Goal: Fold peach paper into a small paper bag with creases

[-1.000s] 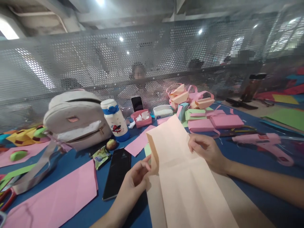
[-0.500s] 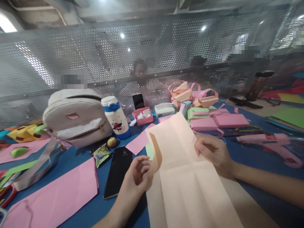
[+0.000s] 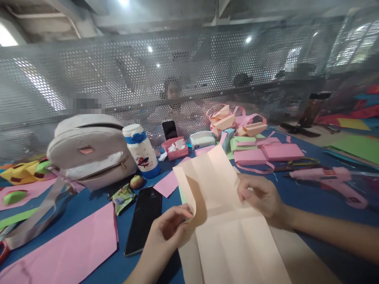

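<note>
Your left hand (image 3: 168, 228) has a black phone (image 3: 145, 219) just beside it, w/ a snack packet (image 3: 122, 195) and small fruit (image 3: 136, 181) beyond. Pink sheet (image 3: 68, 248) lies flat further left, easy to pass over. Backpack (image 3: 89, 152) and bottle (image 3: 140, 152) block far left. By your right hand (image 3: 260, 197): bare blue table (image 3: 299, 197), then glue gun (image 3: 331, 179). Pink boxes (image 3: 266, 154) crowd the back.
</note>
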Available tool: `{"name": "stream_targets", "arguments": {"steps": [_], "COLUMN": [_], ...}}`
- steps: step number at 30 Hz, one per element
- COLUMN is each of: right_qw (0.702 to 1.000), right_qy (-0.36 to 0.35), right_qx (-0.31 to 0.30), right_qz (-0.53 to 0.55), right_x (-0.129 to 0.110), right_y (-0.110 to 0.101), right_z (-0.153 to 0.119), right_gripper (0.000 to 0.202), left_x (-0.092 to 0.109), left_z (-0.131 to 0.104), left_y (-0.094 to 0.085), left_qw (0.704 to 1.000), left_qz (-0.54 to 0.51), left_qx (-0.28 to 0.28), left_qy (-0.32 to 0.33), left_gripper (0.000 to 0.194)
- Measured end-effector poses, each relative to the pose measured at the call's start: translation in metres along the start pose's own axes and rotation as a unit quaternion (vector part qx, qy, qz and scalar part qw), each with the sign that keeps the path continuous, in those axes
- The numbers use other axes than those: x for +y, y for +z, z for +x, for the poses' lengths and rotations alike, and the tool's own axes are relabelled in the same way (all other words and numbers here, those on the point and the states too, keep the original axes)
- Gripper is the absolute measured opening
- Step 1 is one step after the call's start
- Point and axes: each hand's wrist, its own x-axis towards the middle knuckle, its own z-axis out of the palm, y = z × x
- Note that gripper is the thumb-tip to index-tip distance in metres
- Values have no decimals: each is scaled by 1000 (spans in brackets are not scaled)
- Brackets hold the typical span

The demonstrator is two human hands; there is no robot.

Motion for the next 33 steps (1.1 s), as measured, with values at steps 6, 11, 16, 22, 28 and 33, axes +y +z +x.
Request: {"name": "stream_targets", "arguments": {"steps": [6,11,16,22,28,33], "right_qw": [998,985,972,968,970,971], "right_qy": [61,153,204,218,218,218], "right_qx": [-18,-6,-37,-37,-22,-21], "right_qz": [10,83,115,121,107,97], "right_x": [5,8,6,6,6,5], "right_y": [2,8,14,19,16,13], "right_z": [-4,-6,-4,-3,-2,1], "right_gripper": [9,47,35,18,18,20], "left_x": [5,11,14,18,14,5], "left_z": [-1,-3,-5,-8,-8,-6], "left_y": [-1,3,2,3,3,-1], "left_qw": [997,997,995,993,989,991], "left_qz": [62,57,99,115,139,122], "left_qx": [37,45,25,0,-27,-41], "left_qy": [15,3,11,9,31,47], "left_gripper": [23,29,33,36,40,36]}}
